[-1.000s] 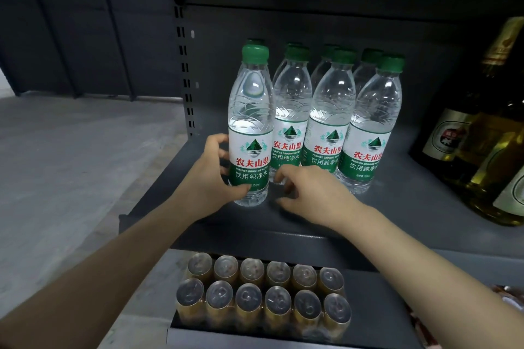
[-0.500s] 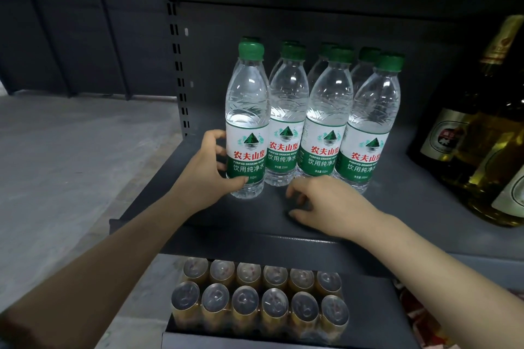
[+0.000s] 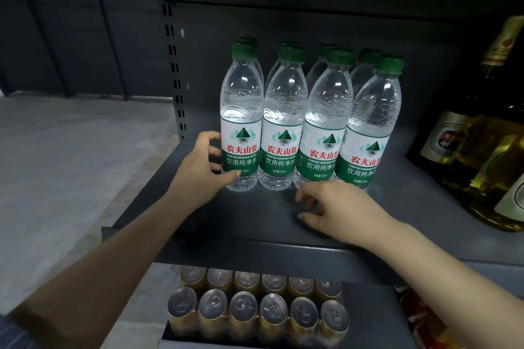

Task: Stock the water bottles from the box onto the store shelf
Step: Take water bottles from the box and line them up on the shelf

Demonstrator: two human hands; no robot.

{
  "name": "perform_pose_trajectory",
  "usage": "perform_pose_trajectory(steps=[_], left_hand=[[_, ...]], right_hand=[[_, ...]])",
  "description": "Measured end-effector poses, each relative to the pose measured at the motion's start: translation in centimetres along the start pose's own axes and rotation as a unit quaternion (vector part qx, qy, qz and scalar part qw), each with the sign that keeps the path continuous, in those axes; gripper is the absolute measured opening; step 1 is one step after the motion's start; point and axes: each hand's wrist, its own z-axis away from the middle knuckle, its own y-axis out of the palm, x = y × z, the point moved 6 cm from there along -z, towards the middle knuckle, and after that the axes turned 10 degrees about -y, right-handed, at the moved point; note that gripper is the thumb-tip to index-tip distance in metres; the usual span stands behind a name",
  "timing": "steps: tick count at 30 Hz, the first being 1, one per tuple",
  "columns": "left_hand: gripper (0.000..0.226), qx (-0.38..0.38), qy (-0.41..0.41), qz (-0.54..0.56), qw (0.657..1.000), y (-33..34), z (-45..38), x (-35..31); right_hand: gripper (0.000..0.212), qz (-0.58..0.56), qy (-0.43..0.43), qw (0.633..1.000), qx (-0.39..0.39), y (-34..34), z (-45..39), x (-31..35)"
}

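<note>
The left hand (image 3: 202, 170) grasps the leftmost bottle (image 3: 241, 133) at its label, the bottle at the hand's 2 o'clock. The right hand (image 3: 337, 210) hovers loosely curled, released, at 6 o'clock of the row.

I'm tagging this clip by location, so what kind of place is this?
Most likely a shop or its stockroom. Identical green-capped water bottles stand in rows on a dark metal shelf with a slotted upright, a pack of cans sits on the tier below, and glass bottles stand at the right.
</note>
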Motion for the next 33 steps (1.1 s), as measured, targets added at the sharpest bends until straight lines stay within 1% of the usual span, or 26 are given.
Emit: perform_pose_trajectory(steps=[4,13,16,19,22,28,31,33], left_hand=[[0.055,-0.01,-0.007,-0.003,1.0,0.3,-0.4,0.0],[0.055,-0.032,-0.027,-0.023,0.999,0.4,-0.3,0.0],[0.049,-0.062,-0.038,-0.052,0.996,0.3,0.4,0.2],[0.037,-0.076,-0.035,-0.079,0.993,0.3,1.5,0.2],[0.026,-0.051,-0.014,-0.122,0.991,0.9,2.8,-0.5],[0.013,0.006,0.034,-0.231,0.972,2.3,5.6,-2.7],[0.013,0.013,0.05,-0.279,0.959,2.4,7.1,-3.7],[0.013,0.01,0.059,-0.285,0.957,2.5,8.3,-4.5]], right_hand=[[0.026,0.001,0.006,1.0,-0.003,-0.1,0.2,-0.3],[0.026,0.004,0.01,1.0,0.0,0.0,0.6,-0.4],[0.027,0.005,0.01,1.0,-0.001,-0.1,0.8,-0.3],[0.026,0.006,0.008,1.0,-0.003,-0.3,1.2,-0.2],[0.026,0.001,0.01,1.0,-0.005,-0.6,1.7,0.1],[0.024,0.002,0.008,1.0,-0.018,-1.9,3.7,0.6],[0.023,0.0,0.013,1.0,-0.022,-2.6,5.1,0.6],[0.021,0.0,0.015,1.0,-0.028,-3.1,6.2,0.6]])
